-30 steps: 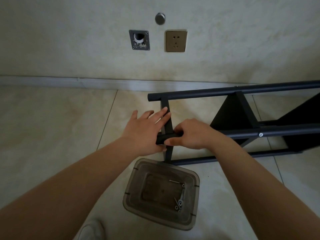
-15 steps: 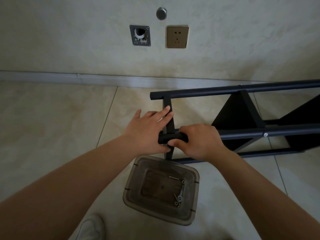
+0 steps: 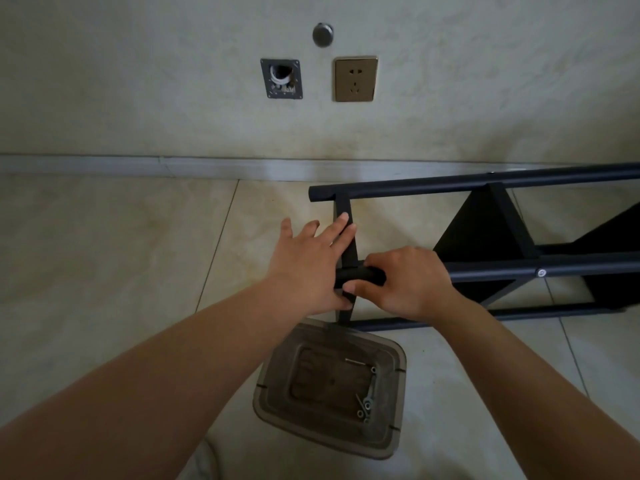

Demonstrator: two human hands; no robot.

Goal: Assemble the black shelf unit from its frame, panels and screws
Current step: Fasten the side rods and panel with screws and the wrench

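Several screws (image 3: 365, 400) | in clear tub (image 3: 273, 379) | on floor

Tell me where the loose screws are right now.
In the head view, the screws lie in the right side of the clear plastic tub on the floor, just below both hands and the black frame.

The glossy beige tiled floor (image 3: 104, 271) with thin dark grout lines meets a pale skirting at the wall. On it lies the black metal tubular shelf frame (image 3: 485, 188) on its side, and just beside it a translucent grey plastic tub (image 3: 263, 400) holding silver screws (image 3: 367, 403).
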